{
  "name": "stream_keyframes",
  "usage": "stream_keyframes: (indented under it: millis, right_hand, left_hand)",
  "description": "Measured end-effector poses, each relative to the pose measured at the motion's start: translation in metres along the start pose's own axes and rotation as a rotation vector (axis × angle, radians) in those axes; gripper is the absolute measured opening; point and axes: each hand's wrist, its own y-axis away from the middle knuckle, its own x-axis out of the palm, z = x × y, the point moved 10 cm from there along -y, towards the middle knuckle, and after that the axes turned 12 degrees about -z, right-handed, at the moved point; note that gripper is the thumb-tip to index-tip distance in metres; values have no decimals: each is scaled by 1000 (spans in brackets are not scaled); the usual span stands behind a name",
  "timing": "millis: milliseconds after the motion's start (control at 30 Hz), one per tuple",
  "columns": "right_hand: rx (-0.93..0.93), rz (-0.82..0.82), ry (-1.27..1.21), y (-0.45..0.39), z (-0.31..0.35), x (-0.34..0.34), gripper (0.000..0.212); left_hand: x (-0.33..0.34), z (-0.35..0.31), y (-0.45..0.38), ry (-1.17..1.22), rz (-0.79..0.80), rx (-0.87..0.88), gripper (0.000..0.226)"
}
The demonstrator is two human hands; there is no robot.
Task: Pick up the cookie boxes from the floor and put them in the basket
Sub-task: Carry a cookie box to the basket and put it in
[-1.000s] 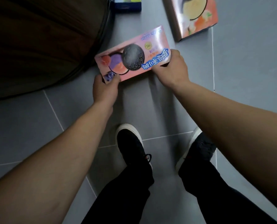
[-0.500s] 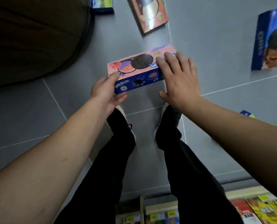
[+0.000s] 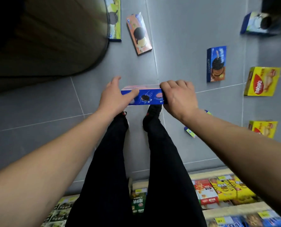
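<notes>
Cookie box is off the floor, held level between both hands above my shoes: right hand fingers curled over its end, left hand fingers spread, thumb pressing the blue side. I judge the two-ended hold steadies it toward the basket. Pink top, blue side

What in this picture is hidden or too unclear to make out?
- Basket, head view: cut off by the top and left edges; its inside is too dark to see.
- Pink and blue cookie box: both ends covered by the left hand and right hand.
- Small box on the floor: mostly behind the right forearm.
- Shelf labels: too blurred to read.
</notes>
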Motion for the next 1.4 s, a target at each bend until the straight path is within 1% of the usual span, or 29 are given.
stream_keyframes:
  millis: [67, 133, 200, 267, 333, 400, 433, 467, 533, 567, 700, 800, 833, 900, 1000, 1133, 1233, 1400]
  right_hand:
    - [-32, 24, 13, 13, 10, -39, 32]
    - [-45, 32, 26, 19, 16, -74, 33]
    - [-66, 40, 23, 22, 29, -111, 36]
    - [-112, 58, 39, 27, 48, -141, 38]
    - [-141, 71, 49, 29, 65, -163, 37]
    - [-191, 72, 32, 35, 93, -186, 34]
    - [-246, 76, 31, 42, 117, -195, 33]
    - [-296, 80, 39, 49, 139, -204, 33]
    - [-282, 117, 34, 50, 144, -207, 34]
    - [-321, 127, 36, 56, 161, -208, 35]
    - [-477, 146, 87, 73, 238, -215, 35]
    - [-589, 167, 138, 90, 304, -212, 36]
    - [-649, 176, 158, 100, 336, -207, 36]
    - [-689, 171, 163, 103, 365, -210, 37]
    - [-799, 198, 190, 133, 441, -194, 42]
    - [-932, 224, 250, 168, 534, -172, 49]
    - [-1049, 239, 307, 195, 600, -157, 52]
    - [-1230, 297, 392, 238, 691, -134, 54]
  left_hand:
    - [-22, -37, 40, -115, 28, 269, 94]
    - [-36, -58, 73, -268, 55, 438, 101]
    - [-60, -67, 101, -404, 6, 538, 100]
    - [-90, -71, 126, -470, -88, 556, 90]
    - [-115, -68, 140, -452, -153, 514, 76]
    - [-148, -53, 158, -392, -208, 442, 64]
    - [-166, -37, 172, -358, -251, 405, 60]
    - [-181, -22, 185, -330, -288, 381, 57]
    - [-185, -16, 194, -318, -291, 384, 56]
    - [-194, -1, 204, -299, -315, 361, 57]
    - [-226, 68, 236, -231, -394, 239, 57]
    - [-248, 135, 264, -153, -468, 127, 56]
    - [-256, 166, 279, -121, -503, 84, 56]
    - [-264, 188, 292, -93, -523, 60, 56]
    - [-281, 263, 329, -36, -579, -41, 54]
    - [-292, 352, 369, 49, -649, -156, 51]
    - [-296, 411, 399, 105, -688, -243, 55]
    - [-298, 496, 439, 191, -765, -393, 52]
